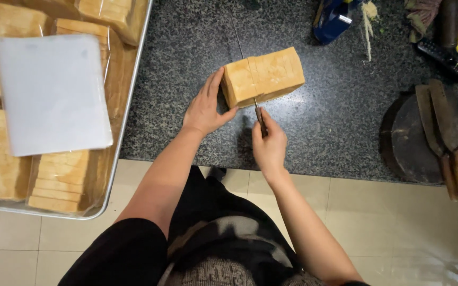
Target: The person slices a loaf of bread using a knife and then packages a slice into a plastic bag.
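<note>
A golden rectangular bread loaf (265, 76) lies on the dark speckled counter (335, 122). My left hand (205, 107) presses against the loaf's left end, fingers spread around it. My right hand (269, 144) grips the handle of a long thin knife (247, 74) just in front of the loaf. The blade runs away from me through the loaf, a short way in from its left end, and its tip sticks out beyond the far side.
A metal tray (116, 153) at the left holds bagged sliced bread (59, 180) and a stack of clear plastic bags (51, 92). A round dark chopping block (409, 140) with two cleavers (443, 132) sits at the right. A blue tape dispenser (332, 18) and crumbs (368, 26) lie at the back.
</note>
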